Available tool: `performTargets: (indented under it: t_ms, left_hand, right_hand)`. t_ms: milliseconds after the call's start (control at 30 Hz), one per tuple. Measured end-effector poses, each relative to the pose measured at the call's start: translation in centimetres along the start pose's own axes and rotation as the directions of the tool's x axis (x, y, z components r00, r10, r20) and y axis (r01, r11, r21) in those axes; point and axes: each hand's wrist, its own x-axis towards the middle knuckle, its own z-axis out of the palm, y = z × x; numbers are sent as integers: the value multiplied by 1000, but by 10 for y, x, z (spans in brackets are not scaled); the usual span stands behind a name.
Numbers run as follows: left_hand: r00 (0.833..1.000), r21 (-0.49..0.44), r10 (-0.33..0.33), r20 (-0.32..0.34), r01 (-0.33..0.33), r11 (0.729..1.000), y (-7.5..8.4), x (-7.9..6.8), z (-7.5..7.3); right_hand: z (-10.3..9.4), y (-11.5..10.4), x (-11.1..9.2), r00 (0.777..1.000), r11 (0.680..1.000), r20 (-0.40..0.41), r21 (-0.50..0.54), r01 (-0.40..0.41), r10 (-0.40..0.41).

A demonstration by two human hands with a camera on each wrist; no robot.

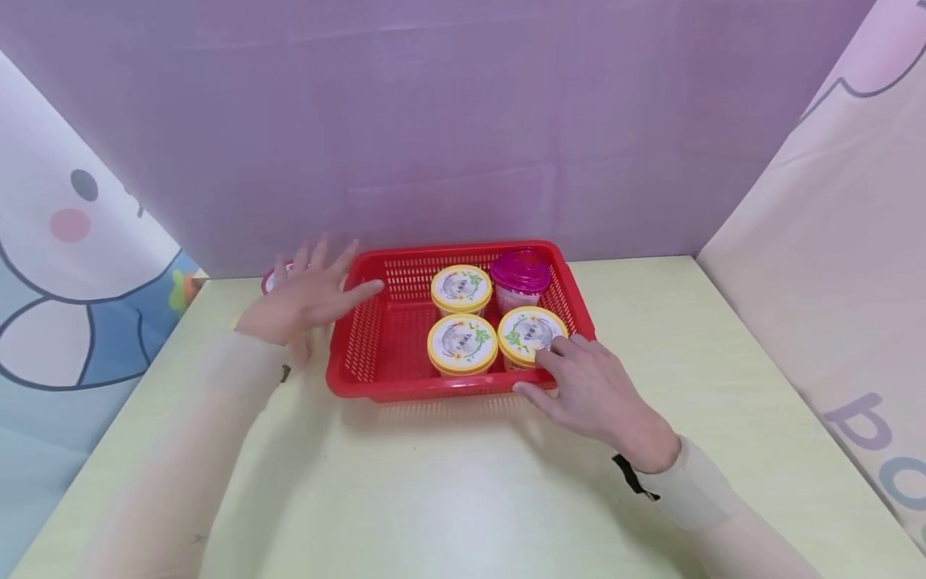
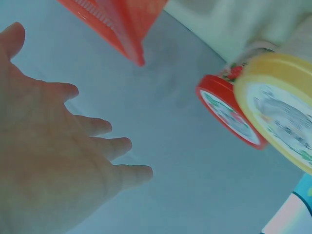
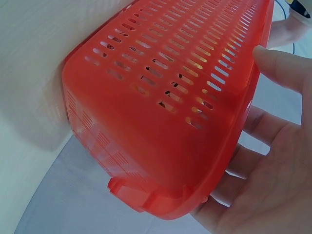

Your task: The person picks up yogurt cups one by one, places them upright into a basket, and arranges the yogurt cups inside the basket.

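Observation:
A red plastic basket point(image 1: 405, 392) with slotted walls stands on the table. Inside are three yellow-lidded tubs point(image 1: 463, 344) and one magenta-lidded tub point(image 1: 522, 272). My right hand point(image 1: 589, 390) grips the basket's near rim at the right corner, thumb outside and fingers over the edge, as the right wrist view shows. Beside the basket's left end, my left hand point(image 1: 307, 293) is held with fingers spread and nothing in it. In the left wrist view, a red-lidded tub point(image 2: 231, 117) and a yellow-lidded tub point(image 2: 282, 119) are near that hand; it mostly hides them from the head view.
The pale table point(image 1: 448, 498) extends in front of the basket and to its right. A purple cloth backdrop point(image 1: 448, 129) rises close behind the basket. Printed cloth panels stand along the left side point(image 1: 79, 265) and right side point(image 1: 832, 265).

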Motion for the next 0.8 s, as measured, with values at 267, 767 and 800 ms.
performTargets:
  t_ms: [267, 767, 800]
  left_hand:
    - [999, -31, -37, 5, 37, 999, -26, -8, 4]
    - [988, -101, -146, 44, 150, 984, -67, -22, 26]
    - [986, -102, -156, 51, 160, 982, -68, -22, 27]
  right_hand:
    - [1, 0, 0, 1000, 1000, -11, -6, 8, -8]
    - [1, 1, 0, 1000, 1000, -1, -1, 8, -8]
    - [1, 1, 0, 1000, 1000, -2, 0, 8, -8]
